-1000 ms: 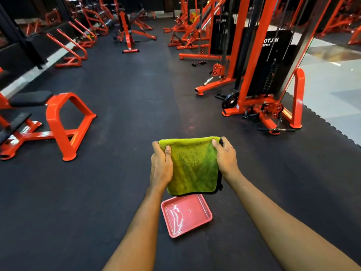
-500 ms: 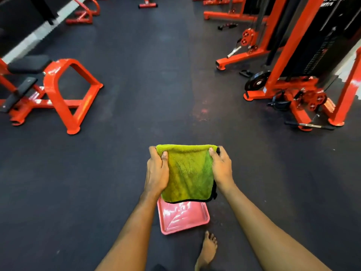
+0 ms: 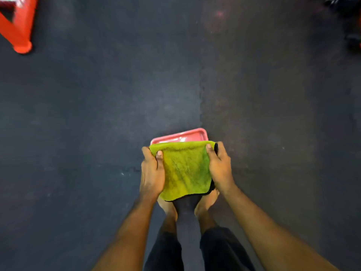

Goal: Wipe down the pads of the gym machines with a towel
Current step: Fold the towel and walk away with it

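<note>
A folded yellow-green towel with a black edge hangs flat between both hands, held low in front of me. My left hand grips its left edge, thumb on top. My right hand grips the right edge the same way. Just beyond the towel a pink tray lies on the dark rubber floor, mostly hidden by the towel. No machine pad is in view.
An orange machine leg stands at the top left. Dark machine parts sit at the top right corner. My bare feet and black trousers show below the towel. Dark floor mats fill the remaining view.
The view has tilted steeply down, so the machines have left the frame. The towel has come nearer to me and now covers most of the tray. Both hands keep their grip.
</note>
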